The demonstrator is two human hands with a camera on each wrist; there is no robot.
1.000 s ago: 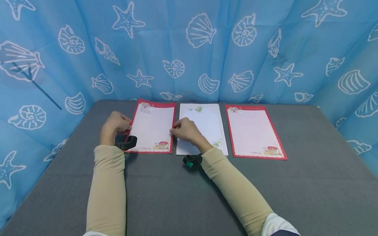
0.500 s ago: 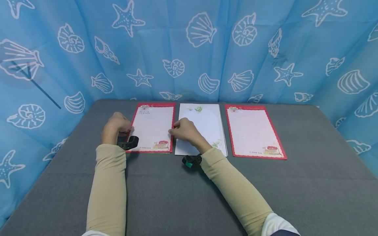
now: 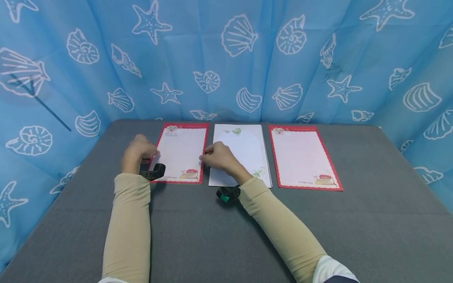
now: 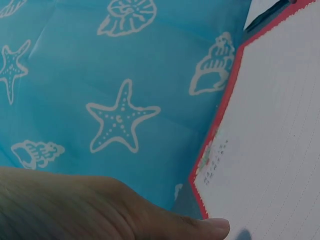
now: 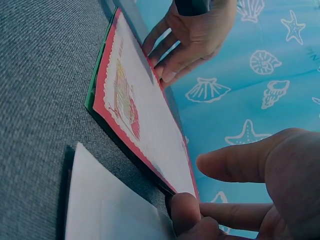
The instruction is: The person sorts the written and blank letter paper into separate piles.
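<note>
A red-bordered letter sheet (image 3: 180, 153) with a few written characters at its top left lies at the left of the table. Green shows beneath its edge in the right wrist view. At the sheet's left edge is my left hand (image 3: 139, 148), its thumb (image 4: 212, 227) overlapping the border. My right hand (image 3: 221, 157) touches the sheet's right edge with bent fingertips (image 5: 186, 212), while its thumb (image 5: 225, 162) stands raised apart from them. This hand overlaps a white sheet stack (image 3: 240, 147) with green leaf prints in the middle.
A second red-bordered sheet (image 3: 304, 157) lies to the right of the white stack. Grey cloth (image 3: 198, 232) covers the table. Behind it hangs a blue curtain (image 3: 212, 51) with white shell and starfish prints.
The left sheet's raised top left corner has come down flat. Its right edge has shifted slightly left, along with the right hand. The left hand has barely moved.
</note>
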